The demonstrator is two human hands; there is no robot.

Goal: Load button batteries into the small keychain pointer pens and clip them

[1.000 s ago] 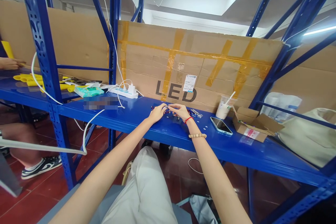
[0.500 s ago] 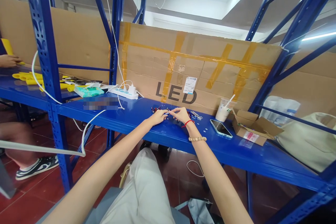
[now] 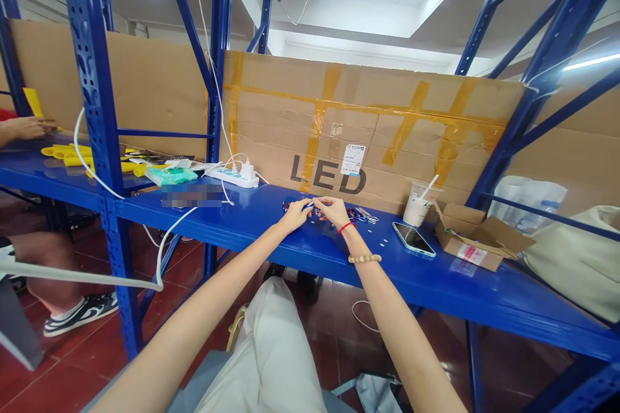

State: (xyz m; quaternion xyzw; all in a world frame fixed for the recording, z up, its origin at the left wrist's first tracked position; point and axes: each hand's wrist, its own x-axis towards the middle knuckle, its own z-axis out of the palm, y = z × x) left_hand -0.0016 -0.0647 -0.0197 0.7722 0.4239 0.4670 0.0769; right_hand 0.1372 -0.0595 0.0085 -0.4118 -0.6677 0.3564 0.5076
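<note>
My left hand and my right hand meet over the blue shelf top, fingers closed in pinches. Between the fingertips is a small dark blue piece, too small to name; the left fingers grip it, and the right fingertips touch its other side. Just right of my right hand lies a small pile of blue and silvery metal pieces. More small dark red and blue bits lie behind my left hand, partly hidden by it.
Right of the pile stand a drink cup with a straw, a phone, an open cardboard box and a pale bag. A power strip with white cables is at left. Farther left, a co-worker's hand is near yellow tubes.
The view has shifted slightly, moving the scene right and down. My hands stay together over the shelf; the small dark blue piece between the fingertips now shows more clearly.
</note>
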